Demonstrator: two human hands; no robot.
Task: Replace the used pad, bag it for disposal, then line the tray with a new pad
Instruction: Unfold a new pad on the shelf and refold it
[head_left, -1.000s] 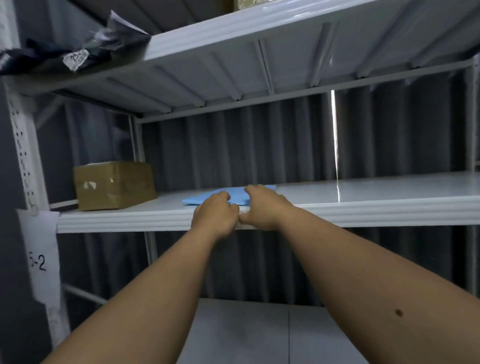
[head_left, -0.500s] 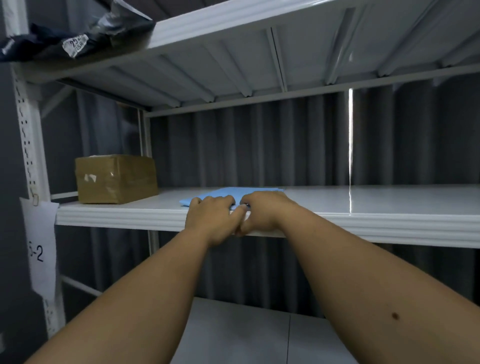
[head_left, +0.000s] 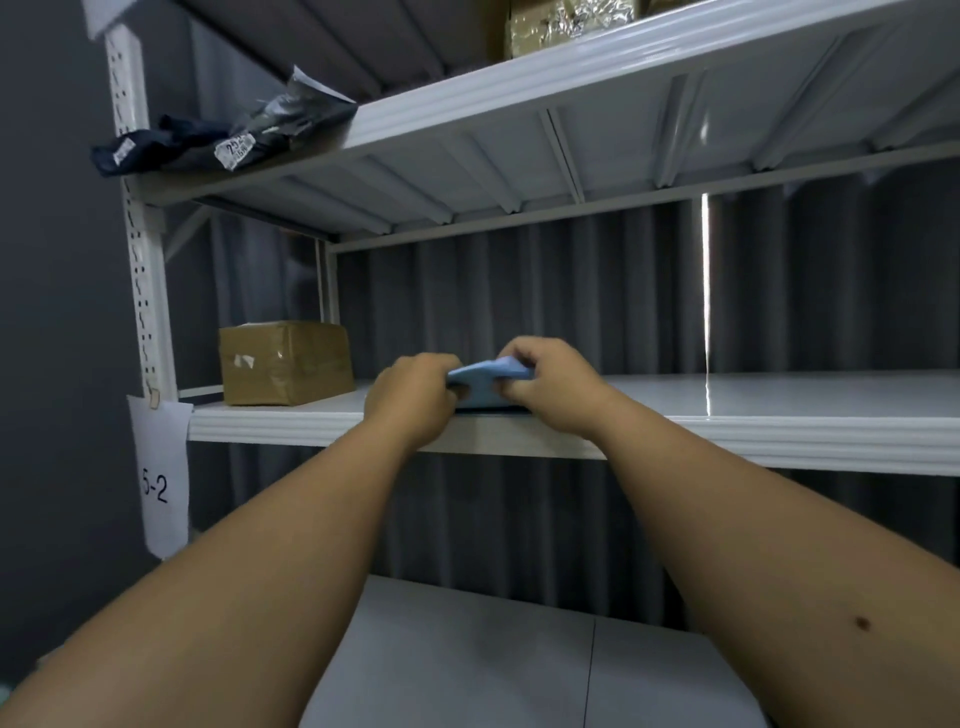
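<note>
A person's two bare forearms reach up from the bottom of the frame to a white metal shelf (head_left: 779, 415) at centre. The left hand (head_left: 410, 397) and the right hand (head_left: 550, 387) sit close together, each with fingers curled and pinching a folded blue pad (head_left: 485, 379) between them. A moment ago the pad lay flat on the shelf with both hands pressed low at its front edge; now its near edge is raised off the surface and bunched upward between the hands, so it has begun to come away. By its clean, folded look this seems to be the fresh pad being fetched from storage, though that is a judgement. No tray, used pad or bag is in view, so how far the task has got cannot be told. At centre left a taped cardboard box (head_left: 285, 364) stands on the same shelf, well apart from the hands. A paper label reading 5-2 (head_left: 158, 483) hangs from the upright at lower left
</note>
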